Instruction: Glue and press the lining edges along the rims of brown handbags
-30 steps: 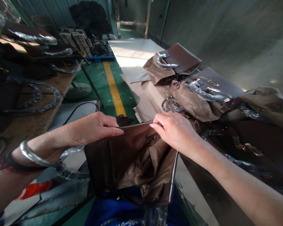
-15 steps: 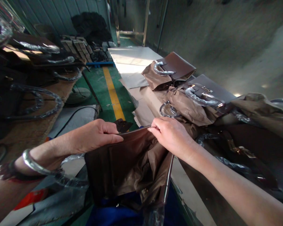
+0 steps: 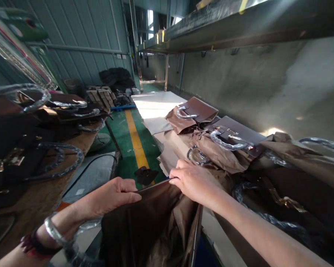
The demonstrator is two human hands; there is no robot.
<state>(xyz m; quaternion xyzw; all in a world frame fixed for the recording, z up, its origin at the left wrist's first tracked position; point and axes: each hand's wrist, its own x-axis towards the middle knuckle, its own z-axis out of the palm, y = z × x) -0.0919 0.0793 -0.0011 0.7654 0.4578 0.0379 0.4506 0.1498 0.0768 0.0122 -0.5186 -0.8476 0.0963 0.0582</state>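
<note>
A dark brown handbag (image 3: 139, 226) stands open in front of me, stuffed with brown paper. My left hand (image 3: 111, 196) is closed on the far rim of the bag at its left side. My right hand (image 3: 190, 181) pinches the same rim at its right side. A silver bangle and a dark bracelet sit on my left wrist. A plastic-wrapped handle hangs below my left forearm.
On the right table (image 3: 156, 102) lie several brown handbags (image 3: 200, 111) with plastic-wrapped handles and paper stuffing. Dark bags (image 3: 22, 152) crowd the wooden bench at left. A green floor with a yellow line (image 3: 135, 135) runs between them. A metal shelf (image 3: 239, 22) hangs overhead.
The view has tilted upward, so the bag and both hands sit lower in the picture. Both hands keep their hold on the bag's rim.
</note>
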